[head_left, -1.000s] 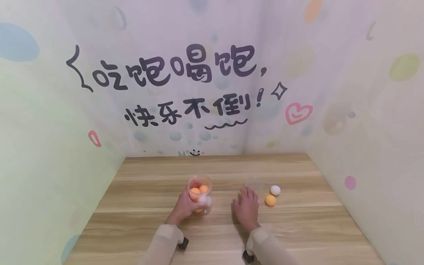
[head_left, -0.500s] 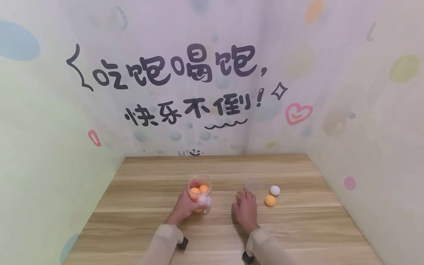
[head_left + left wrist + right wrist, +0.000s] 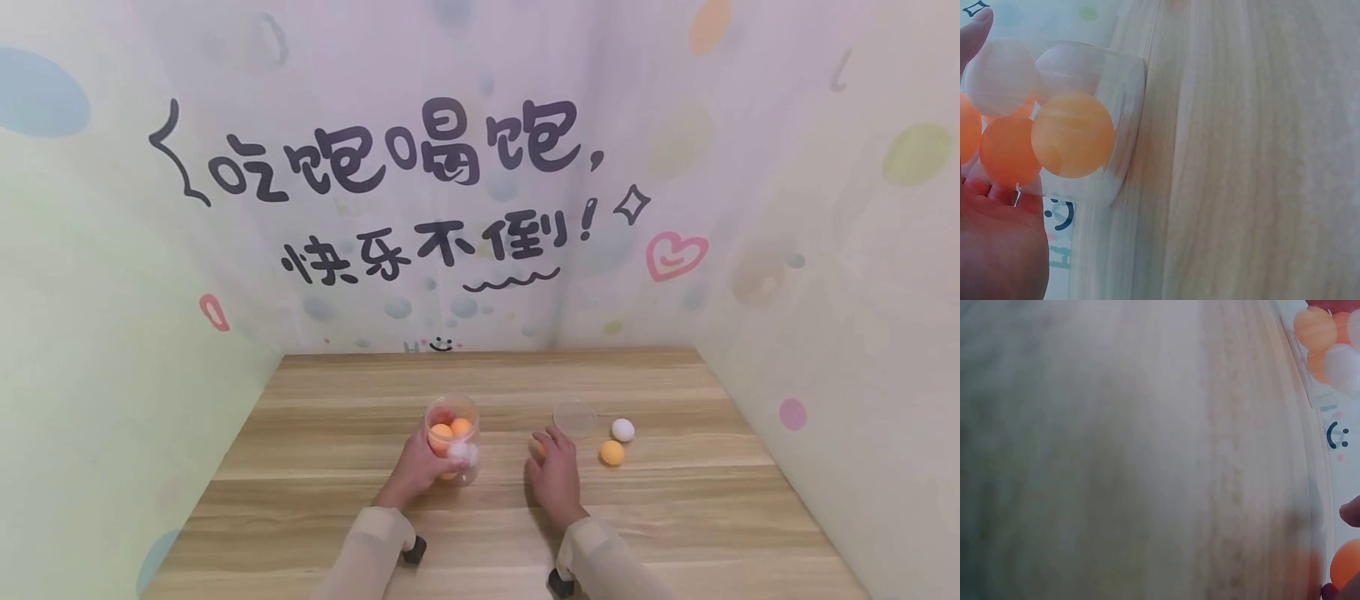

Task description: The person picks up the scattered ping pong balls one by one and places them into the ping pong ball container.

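Observation:
My left hand (image 3: pixel 420 471) grips a clear plastic jar (image 3: pixel 467 475) standing on the table. Its thumb and fingers wrap around the jar's sides. Inside are several orange and white ping-pong balls; an orange ball (image 3: pixel 1072 134) shows nearest in the left wrist view. My right hand (image 3: pixel 558 479) is low over the table to the right of the jar, fingers curled around an orange ping-pong ball (image 3: pixel 1346 565). Most of that ball is hidden by the fingers in the head view; a fingertip (image 3: pixel 1351 512) shows beside it in the right wrist view.
A clear round lid (image 3: pixel 575 417) lies flat just beyond my right hand. Right of it, a white ball (image 3: pixel 623 430) and another orange ball (image 3: pixel 612 452) rest on the wooden table (image 3: pixel 360 383). Printed walls (image 3: pixel 810 333) stand around the table's back and sides.
My right hand has shifted slightly left, with its fingers more curled, and an orange ball now shows between them. My left hand and the jar stay in place.

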